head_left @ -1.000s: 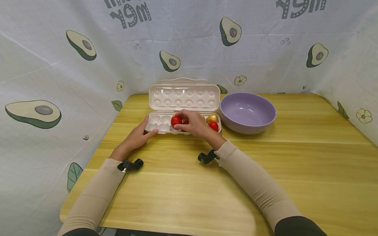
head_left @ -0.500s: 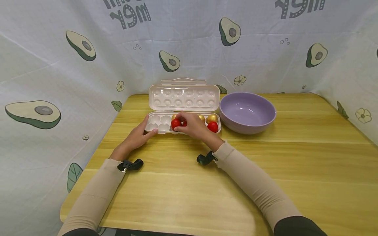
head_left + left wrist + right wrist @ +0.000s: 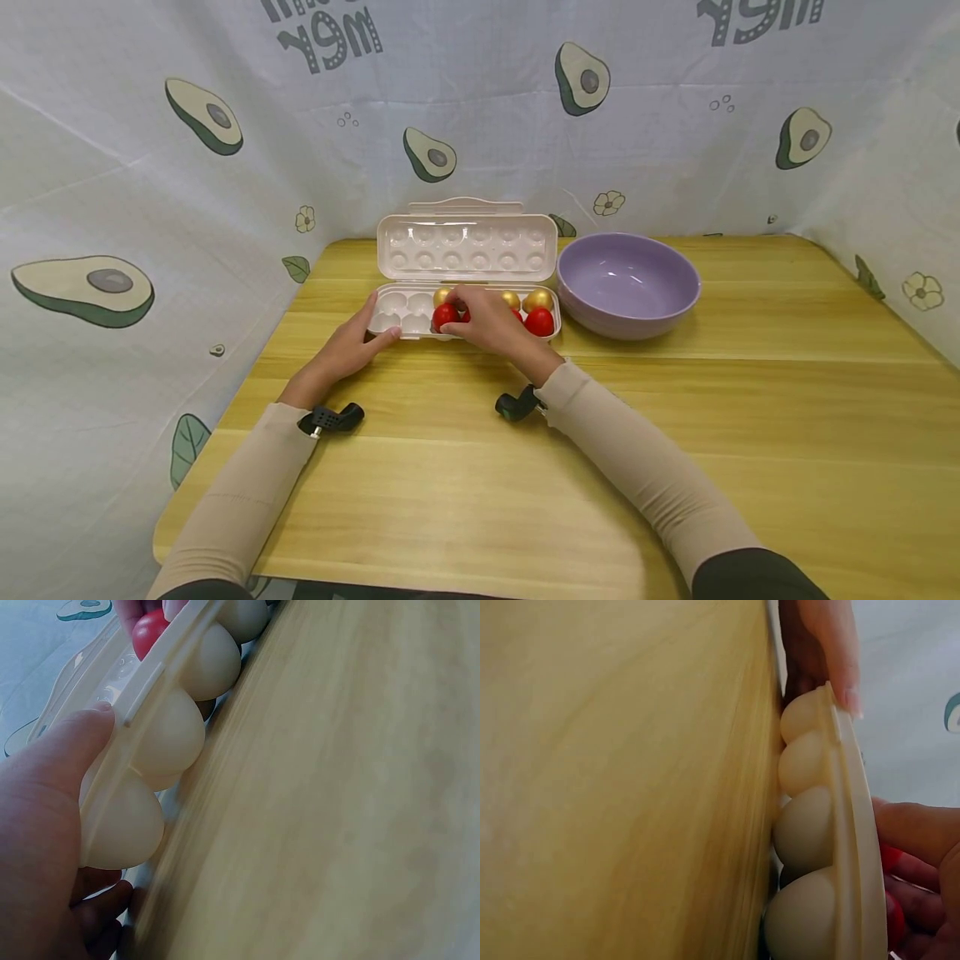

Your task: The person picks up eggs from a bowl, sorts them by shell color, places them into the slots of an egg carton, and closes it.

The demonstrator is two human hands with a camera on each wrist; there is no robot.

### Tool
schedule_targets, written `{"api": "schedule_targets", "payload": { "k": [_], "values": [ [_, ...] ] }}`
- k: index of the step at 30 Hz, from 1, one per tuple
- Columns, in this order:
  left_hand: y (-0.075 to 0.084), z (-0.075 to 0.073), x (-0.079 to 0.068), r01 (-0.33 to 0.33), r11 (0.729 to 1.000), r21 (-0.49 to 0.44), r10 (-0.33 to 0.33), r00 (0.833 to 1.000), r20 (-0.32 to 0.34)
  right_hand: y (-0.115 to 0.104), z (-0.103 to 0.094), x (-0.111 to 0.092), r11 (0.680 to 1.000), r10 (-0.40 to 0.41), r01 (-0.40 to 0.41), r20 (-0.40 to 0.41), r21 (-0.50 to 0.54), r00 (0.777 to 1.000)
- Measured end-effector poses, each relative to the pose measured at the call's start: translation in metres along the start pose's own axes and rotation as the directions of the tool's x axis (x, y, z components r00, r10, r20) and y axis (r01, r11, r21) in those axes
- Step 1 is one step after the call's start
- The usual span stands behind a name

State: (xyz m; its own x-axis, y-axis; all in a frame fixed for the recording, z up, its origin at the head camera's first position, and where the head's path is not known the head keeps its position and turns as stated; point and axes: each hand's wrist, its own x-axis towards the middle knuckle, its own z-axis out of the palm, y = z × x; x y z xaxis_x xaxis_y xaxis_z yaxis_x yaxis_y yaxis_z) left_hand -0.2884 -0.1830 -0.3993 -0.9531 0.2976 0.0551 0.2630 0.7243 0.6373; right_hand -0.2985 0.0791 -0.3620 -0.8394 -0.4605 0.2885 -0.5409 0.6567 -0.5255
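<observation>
An egg box (image 3: 402, 305) of pale plastic stands at the back of the table with its lid raised. My left hand (image 3: 341, 350) grips its left end, thumb on the rim and fingers curled round below, as the left wrist view shows. With thumb and fingers my right hand (image 3: 491, 322) pinches a red egg (image 3: 444, 317) in the front row, left of the middle. Gold eggs (image 3: 537, 300) sit in the back row and another red egg (image 3: 539, 322) at the right front. My right hand covers part of the box. Cups at the left end are bare.
A purple bowl (image 3: 628, 287) stands right beside the egg box. The wooden table (image 3: 420, 467) stretches in front and to the right. Behind it hangs a cloth (image 3: 495, 108) printed with avocados.
The red egg in my right hand has come down slightly into a front cup of the egg box. My right arm has shifted a little left; my left hand has stayed put.
</observation>
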Motion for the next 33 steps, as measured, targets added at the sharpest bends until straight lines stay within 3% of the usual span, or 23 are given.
{"api": "schedule_targets", "payload": {
  "k": [8,19,24,33],
  "values": [
    [-0.002,0.000,-0.001,-0.004,1.000,0.002,0.004,1.000,-0.001,-0.001,0.000,0.001,0.999,-0.010,0.012,0.039,-0.047,0.999],
    [-0.001,0.001,-0.002,-0.013,1.000,-0.006,0.013,1.000,-0.003,-0.001,-0.011,-0.002,0.997,-0.029,0.026,0.035,0.070,0.999],
    [0.000,0.000,-0.004,-0.017,1.000,0.003,0.017,1.000,-0.009,0.005,-0.026,-0.005,0.995,-0.044,0.042,0.024,0.090,0.999],
    [-0.001,0.007,-0.006,-0.063,0.998,-0.010,0.063,0.997,-0.050,0.019,-0.071,-0.018,0.996,-0.028,0.032,-0.046,0.088,0.999]
  ]
}}
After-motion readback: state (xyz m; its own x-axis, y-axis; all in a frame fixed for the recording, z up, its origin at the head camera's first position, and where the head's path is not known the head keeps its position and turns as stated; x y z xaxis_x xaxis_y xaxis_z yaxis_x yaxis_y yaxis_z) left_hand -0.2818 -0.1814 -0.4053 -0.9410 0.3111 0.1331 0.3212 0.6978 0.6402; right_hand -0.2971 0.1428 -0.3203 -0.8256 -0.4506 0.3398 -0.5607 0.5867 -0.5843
